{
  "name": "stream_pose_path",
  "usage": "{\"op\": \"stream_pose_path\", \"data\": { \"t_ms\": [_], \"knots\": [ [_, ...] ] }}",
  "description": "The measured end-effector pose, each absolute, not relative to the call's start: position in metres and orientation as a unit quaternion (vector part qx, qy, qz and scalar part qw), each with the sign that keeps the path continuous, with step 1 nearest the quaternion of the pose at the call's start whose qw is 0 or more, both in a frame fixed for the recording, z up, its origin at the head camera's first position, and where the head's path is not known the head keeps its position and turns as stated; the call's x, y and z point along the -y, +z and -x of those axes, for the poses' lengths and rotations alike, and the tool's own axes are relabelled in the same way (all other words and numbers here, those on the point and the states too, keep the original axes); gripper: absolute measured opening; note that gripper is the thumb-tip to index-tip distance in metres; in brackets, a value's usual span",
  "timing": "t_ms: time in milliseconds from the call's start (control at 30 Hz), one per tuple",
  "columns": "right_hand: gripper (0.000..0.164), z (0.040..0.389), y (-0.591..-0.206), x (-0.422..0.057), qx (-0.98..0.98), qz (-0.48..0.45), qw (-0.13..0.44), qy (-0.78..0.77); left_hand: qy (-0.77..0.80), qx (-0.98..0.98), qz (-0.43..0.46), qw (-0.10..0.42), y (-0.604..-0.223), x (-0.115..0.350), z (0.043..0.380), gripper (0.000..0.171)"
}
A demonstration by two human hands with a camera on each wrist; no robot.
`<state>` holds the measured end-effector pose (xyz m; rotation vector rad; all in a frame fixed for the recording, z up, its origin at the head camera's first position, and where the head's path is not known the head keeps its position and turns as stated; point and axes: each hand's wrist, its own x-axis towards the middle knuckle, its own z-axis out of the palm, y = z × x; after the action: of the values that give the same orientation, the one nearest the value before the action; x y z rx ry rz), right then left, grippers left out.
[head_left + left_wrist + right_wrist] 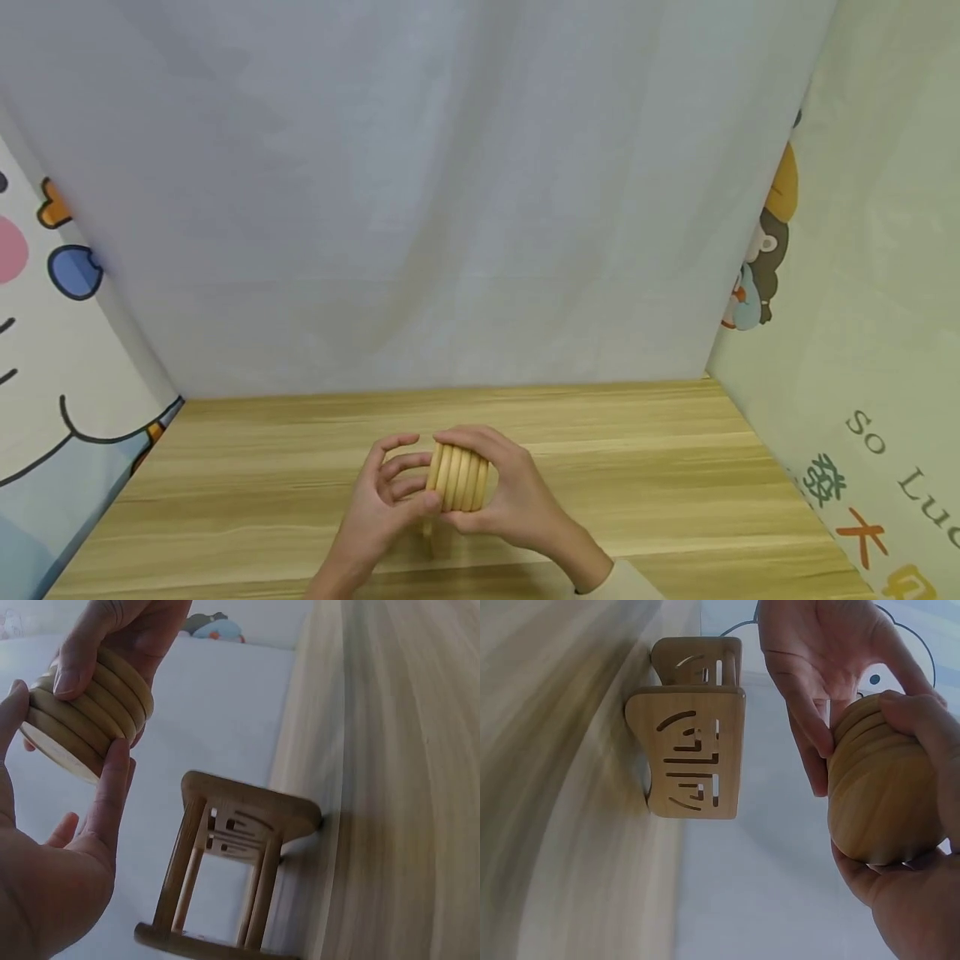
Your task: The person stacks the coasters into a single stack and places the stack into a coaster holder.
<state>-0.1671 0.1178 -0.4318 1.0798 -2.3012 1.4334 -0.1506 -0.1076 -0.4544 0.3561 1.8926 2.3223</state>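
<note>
A stack of several round wooden coasters (459,479) is held sideways over the table between both hands. My right hand (517,492) grips the stack from the right, its thumb below and its fingers over the top. At the other end, my left hand (371,504) pinches the coasters' edges lightly between thumb and a fingertip; its other fingers stay loosely bent. Below the hands stands a wooden coaster rack (731,757) with cut-out end panels and round bars (180,870). In the head view the hands hide most of that rack.
The wood-grain table (637,467) stretches out around the hands. A pale cloth (450,208) hangs at its back edge. Printed cartoon panels stand along the left (45,350) and right (862,275) sides.
</note>
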Motion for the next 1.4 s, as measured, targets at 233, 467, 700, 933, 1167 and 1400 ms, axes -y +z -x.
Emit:
{"op": "stream_pose_path", "data": {
  "t_ms": [233, 467, 700, 933, 1167, 1400],
  "knots": [
    [0.08, 0.179, -0.431, -0.095, 0.786, -0.383, 0.099, 0.476, 0.756, -0.637, -0.137, 0.069, -0.458, 0.136, 0.162, 0.076],
    [0.082, 0.188, -0.431, -0.078, 0.788, -0.389, 0.091, 0.469, 0.74, -0.656, -0.139, 0.056, -0.46, 0.157, 0.17, 0.074],
    [0.082, 0.199, -0.432, -0.06, 0.795, -0.403, 0.087, 0.444, 0.716, -0.676, -0.167, 0.049, -0.467, 0.179, 0.178, 0.077],
    [0.083, 0.204, -0.441, -0.052, 0.804, -0.412, 0.08, 0.422, 0.687, -0.702, -0.18, 0.053, -0.477, 0.191, 0.182, 0.081],
    [0.083, 0.206, -0.447, -0.048, 0.81, -0.411, 0.078, 0.411, 0.672, -0.717, -0.174, 0.062, -0.483, 0.198, 0.185, 0.088],
    [0.083, 0.207, -0.45, -0.047, 0.815, -0.416, 0.066, 0.399, 0.671, -0.715, -0.173, 0.086, -0.491, 0.201, 0.187, 0.089]
  ]
}}
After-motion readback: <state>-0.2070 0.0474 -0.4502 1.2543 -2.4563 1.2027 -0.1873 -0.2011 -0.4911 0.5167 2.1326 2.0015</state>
